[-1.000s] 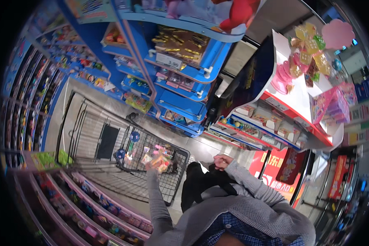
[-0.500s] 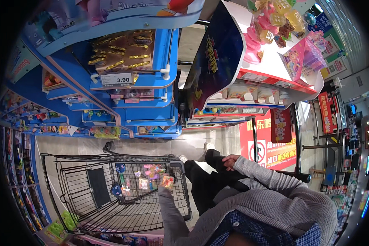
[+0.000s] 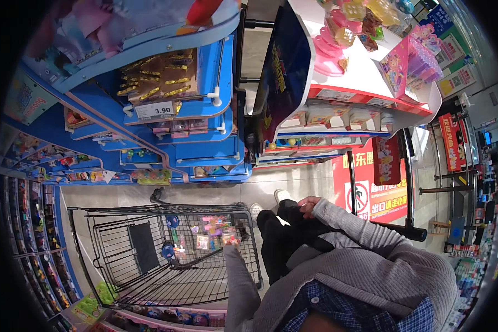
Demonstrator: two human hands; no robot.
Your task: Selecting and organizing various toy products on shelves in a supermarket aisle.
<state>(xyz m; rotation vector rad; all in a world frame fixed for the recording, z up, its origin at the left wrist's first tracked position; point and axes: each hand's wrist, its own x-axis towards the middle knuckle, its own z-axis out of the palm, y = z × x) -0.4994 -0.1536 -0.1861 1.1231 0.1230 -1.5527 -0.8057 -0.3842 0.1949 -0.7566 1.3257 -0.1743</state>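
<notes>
Left hand [image 3: 231, 244]: fingers closed on a small packet [image 3: 229, 233]; the grey sleeve [image 3: 241, 282] reaches up from the lower edge.
Packet: pale with red and yellow patches; seen against the cart's basket, toward the end nearest the person; small and blurred, so what is inside is hard to make out.
Right hand [image 3: 310, 206]: fingers loosely bent, in front of the black trousers [image 3: 271, 243]; I cannot tell whether it grips anything.
Cart [image 3: 239, 211]: black wire, at the person's left; a pale square pack [image 3: 202, 242] lies in it, just beside the held packet; pink and yellow toys [image 3: 216, 224] lie near both; a dark panel [image 3: 142, 248] stands toward the far end.
Floor [image 3: 296, 182]: grey tile; a white shoe [image 3: 282, 196]; a red sign [image 3: 365, 193] to the right.
Blue shelves [image 3: 202, 155]: beyond the cart; gold-wrapped items [image 3: 157, 74] above a white price tag [image 3: 154, 110].
White stand [image 3: 365, 66]: right of those shelves; red-edged, bearing a pink tiered holder [image 3: 326, 55].
</notes>
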